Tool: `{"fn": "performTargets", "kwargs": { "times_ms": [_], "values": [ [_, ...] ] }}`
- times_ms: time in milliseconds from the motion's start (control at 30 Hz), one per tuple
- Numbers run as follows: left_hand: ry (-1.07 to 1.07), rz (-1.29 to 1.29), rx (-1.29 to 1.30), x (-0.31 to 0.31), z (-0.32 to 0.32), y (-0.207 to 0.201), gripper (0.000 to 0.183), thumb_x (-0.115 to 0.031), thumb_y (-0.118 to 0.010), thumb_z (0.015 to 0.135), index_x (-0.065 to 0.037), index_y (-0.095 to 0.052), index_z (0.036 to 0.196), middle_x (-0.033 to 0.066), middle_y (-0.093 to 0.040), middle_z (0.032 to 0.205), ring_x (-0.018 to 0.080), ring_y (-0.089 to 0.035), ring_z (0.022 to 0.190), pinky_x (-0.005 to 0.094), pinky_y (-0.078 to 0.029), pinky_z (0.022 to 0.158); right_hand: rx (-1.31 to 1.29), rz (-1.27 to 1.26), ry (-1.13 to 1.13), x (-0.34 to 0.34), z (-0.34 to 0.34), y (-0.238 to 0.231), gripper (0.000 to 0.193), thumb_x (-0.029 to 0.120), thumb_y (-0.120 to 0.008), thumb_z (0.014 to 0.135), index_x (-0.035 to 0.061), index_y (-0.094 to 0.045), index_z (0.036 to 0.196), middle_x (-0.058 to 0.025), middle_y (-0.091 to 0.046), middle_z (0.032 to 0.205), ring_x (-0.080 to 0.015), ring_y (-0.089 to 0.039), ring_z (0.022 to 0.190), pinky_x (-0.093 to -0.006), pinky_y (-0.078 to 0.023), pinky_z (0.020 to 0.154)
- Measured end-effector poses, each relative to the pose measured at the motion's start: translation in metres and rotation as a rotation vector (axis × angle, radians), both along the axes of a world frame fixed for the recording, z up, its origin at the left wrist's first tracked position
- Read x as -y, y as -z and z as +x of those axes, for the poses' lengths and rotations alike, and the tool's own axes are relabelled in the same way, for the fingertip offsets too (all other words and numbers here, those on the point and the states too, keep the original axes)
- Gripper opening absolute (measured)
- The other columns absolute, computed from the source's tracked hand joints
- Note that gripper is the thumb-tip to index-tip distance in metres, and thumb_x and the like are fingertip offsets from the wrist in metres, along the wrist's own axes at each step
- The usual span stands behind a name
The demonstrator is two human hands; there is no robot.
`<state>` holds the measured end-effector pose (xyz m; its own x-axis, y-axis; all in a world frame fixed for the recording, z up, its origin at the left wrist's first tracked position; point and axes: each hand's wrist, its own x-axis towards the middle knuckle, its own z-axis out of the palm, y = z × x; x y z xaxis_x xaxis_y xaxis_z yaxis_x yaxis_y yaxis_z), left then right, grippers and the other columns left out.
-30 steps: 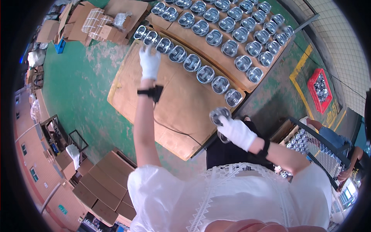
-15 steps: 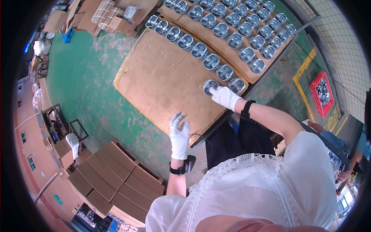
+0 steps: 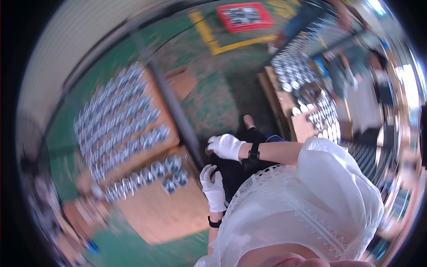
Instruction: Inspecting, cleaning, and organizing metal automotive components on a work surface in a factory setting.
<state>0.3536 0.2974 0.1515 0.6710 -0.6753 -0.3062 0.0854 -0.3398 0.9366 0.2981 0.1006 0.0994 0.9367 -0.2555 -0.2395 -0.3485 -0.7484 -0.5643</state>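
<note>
My left hand (image 3: 213, 189), in a white glove, is open with fingers apart, close to the near side of a brown cardboard sheet (image 3: 164, 218). Also gloved in white, my right hand (image 3: 226, 147) hovers in front of my dark trousers, fingers loosely bent and nothing seen in it. Neither hand touches a piston. On the cardboard stands a row of silver metal pistons (image 3: 158, 170), with a few set beside its near end. Many more pistons (image 3: 120, 120) fill the farther sheet in rows, smeared by motion.
A dark metal rail (image 3: 178, 115) runs along the table's side. A red crate (image 3: 251, 28) of metal parts sits on the green floor by yellow lines. To the right, another table bears shiny metal parts (image 3: 293, 73), with people (image 3: 351, 71) near it.
My view has swung to the right, so the piston table now lies at the left. My right hand has let go of the piston and drawn back towards my body, near my left hand.
</note>
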Motion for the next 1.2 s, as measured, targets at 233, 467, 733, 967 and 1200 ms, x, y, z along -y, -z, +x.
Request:
{"fn": "performTargets", "kwargs": {
  "times_ms": [233, 467, 733, 967, 1200],
  "values": [
    [0.734, -0.007, 0.096, 0.176, -0.044, 0.012, 0.020, -0.004, -0.067, 0.094, -0.002, -0.068, 0.114, 0.0098, -0.058, 0.127, 0.0215, -0.064, 0.115, 0.0337, -0.056, 0.094, -0.126, 0.238, 1.360, 0.150, -0.308, 0.066, 0.031, 0.021, -0.062, 0.085, 0.0119, -0.078, 0.110, -0.0147, -0.075, 0.112, -0.0340, -0.071, 0.106, -0.0398, -0.055, 0.096],
    [1.251, 0.113, 0.542, 0.389, -0.192, 0.034, 0.022, -0.012, -0.072, 0.090, -0.005, -0.071, 0.110, 0.0134, -0.064, 0.122, 0.0291, -0.064, 0.113, 0.0410, -0.053, 0.099, -0.272, 0.219, 1.997, 0.128, -0.568, 0.204, 0.029, 0.020, -0.064, 0.087, 0.0074, -0.073, 0.111, -0.0195, -0.073, 0.113, -0.0362, -0.069, 0.108, -0.0430, -0.054, 0.097],
    [2.111, 0.118, 0.703, 0.528, -0.425, 0.119, 0.028, -0.019, -0.072, 0.084, -0.006, -0.071, 0.109, 0.0186, -0.063, 0.124, 0.0368, -0.060, 0.120, 0.0457, -0.052, 0.102, -0.412, 0.275, 2.183, 0.119, -0.719, 0.242, 0.046, 0.011, -0.052, 0.093, 0.0084, -0.055, 0.138, -0.0212, -0.065, 0.130, -0.0386, -0.065, 0.116, -0.0468, -0.053, 0.098],
    [2.476, -0.434, 0.851, 0.553, -0.630, 0.276, 0.046, -0.008, -0.067, 0.077, -0.007, -0.064, 0.123, 0.0223, -0.042, 0.149, 0.0436, -0.038, 0.140, 0.0549, -0.044, 0.106, -0.323, -0.056, 1.991, 0.170, -0.807, 0.292, 0.054, 0.001, -0.054, 0.087, 0.0088, -0.051, 0.141, -0.0156, -0.057, 0.143, -0.0364, -0.056, 0.129, -0.0445, -0.050, 0.104],
    [2.381, -0.363, 1.165, 0.533, -0.742, 0.391, 0.030, -0.007, -0.055, 0.090, -0.008, -0.066, 0.119, 0.0193, -0.048, 0.144, 0.0390, -0.046, 0.132, 0.0538, -0.049, 0.095, -0.483, 0.074, 1.834, 0.203, -0.836, 0.356, 0.049, 0.002, -0.056, 0.088, 0.0104, -0.055, 0.136, -0.0173, -0.061, 0.135, -0.0352, -0.063, 0.119, -0.0441, -0.053, 0.098]
  ]
}}
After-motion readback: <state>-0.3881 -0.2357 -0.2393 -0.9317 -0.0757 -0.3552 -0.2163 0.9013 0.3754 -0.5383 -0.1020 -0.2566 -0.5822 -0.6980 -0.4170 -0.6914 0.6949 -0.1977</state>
